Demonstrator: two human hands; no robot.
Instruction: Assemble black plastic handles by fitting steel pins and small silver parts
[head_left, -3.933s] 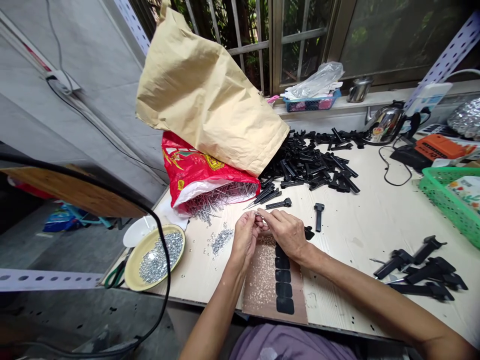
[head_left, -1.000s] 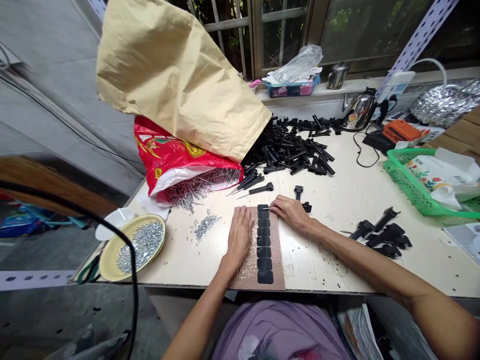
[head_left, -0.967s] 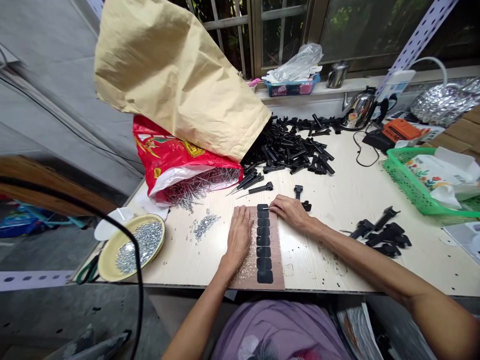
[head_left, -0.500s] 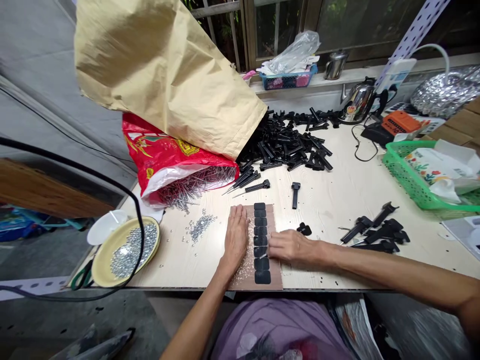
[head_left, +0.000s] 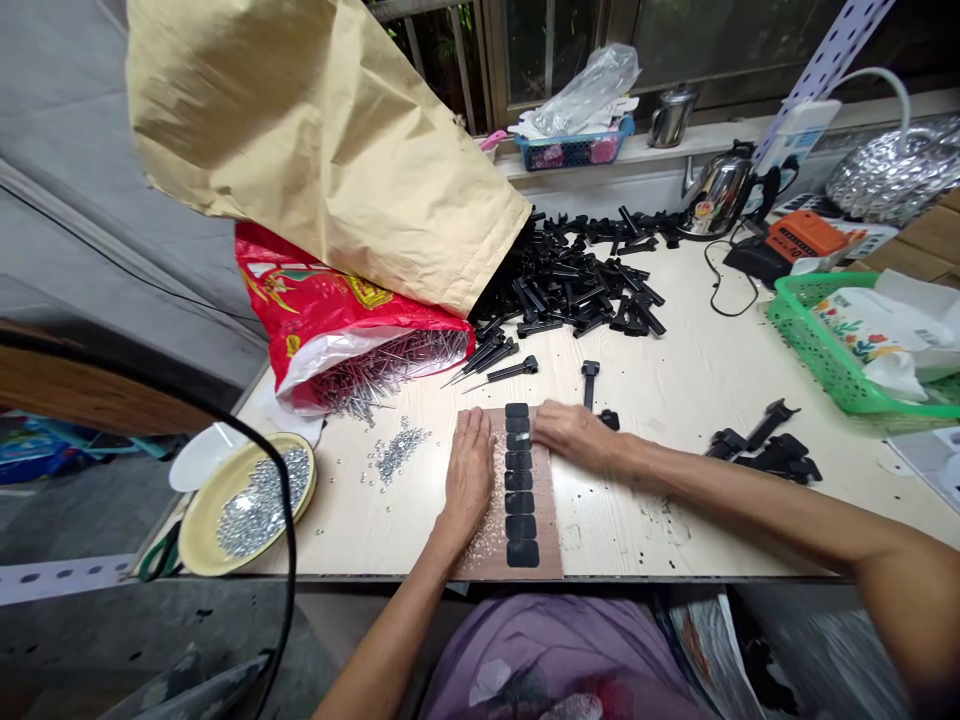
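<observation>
My left hand (head_left: 471, 465) lies flat on a brown board (head_left: 546, 545) at the table's front edge, fingers stretched out and pointing away from me. To its right a column of black rectangular pads (head_left: 521, 500) with rounded corners runs down the board. Pale crumbs (head_left: 491, 535) are scattered between that hand and the pads. My right hand (head_left: 574, 432) is closed over the board's upper right edge, its fingertips at the upper pads. A small pale glint shows by those fingertips; what they pinch is too small to make out.
Behind the board lie a black plastic part (head_left: 590, 385) and a heap of similar parts (head_left: 577, 280). A red bag (head_left: 330, 290) spills metal pins. At left stands a yellow bowl (head_left: 196, 530) of small metal pieces; at right, a green basket (head_left: 817, 350). A black cable (head_left: 289, 520) hangs at left.
My right hand has moved up along the column of pads, away from me, from the lower pads to the upper ones. The left hand stays flat on the board.
</observation>
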